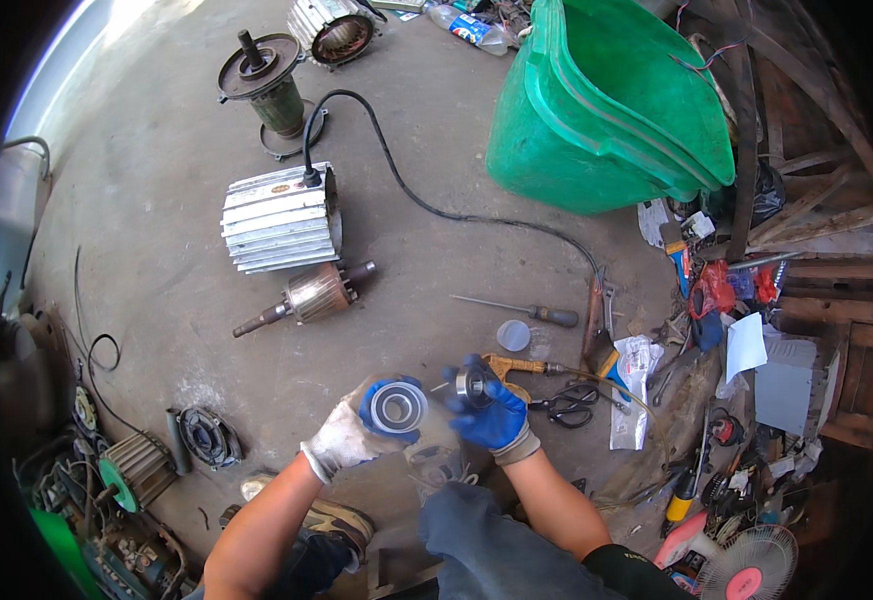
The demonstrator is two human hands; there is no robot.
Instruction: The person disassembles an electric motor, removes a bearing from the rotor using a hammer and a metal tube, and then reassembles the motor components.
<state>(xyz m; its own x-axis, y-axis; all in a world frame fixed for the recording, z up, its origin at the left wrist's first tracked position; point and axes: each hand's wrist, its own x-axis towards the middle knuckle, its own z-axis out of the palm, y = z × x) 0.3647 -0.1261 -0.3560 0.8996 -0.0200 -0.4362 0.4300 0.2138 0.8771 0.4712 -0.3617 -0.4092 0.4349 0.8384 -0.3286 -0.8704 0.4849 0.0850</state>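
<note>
My left hand (364,425), in a white glove with a blue coating, closes round a see-through round plastic tub (418,412). A metal ring that looks like a ball bearing (396,408) sits inside it. Just to the right, my right hand (496,415), in a blue-coated glove, grips another ball bearing (469,386) at its fingertips. The two hands are close together but apart, above my shoes. Beyond the right hand lie a yellow-handled gun-like tool (516,368) and a flat translucent disc (513,335).
Ahead on the concrete floor are a motor rotor (314,293), a finned motor housing (281,220) with a black cable, and a standing rotor (278,105). A screwdriver (546,315), scissors (569,405) and a green bin (606,120) are rightward. Clutter and a fan (746,570) line the right.
</note>
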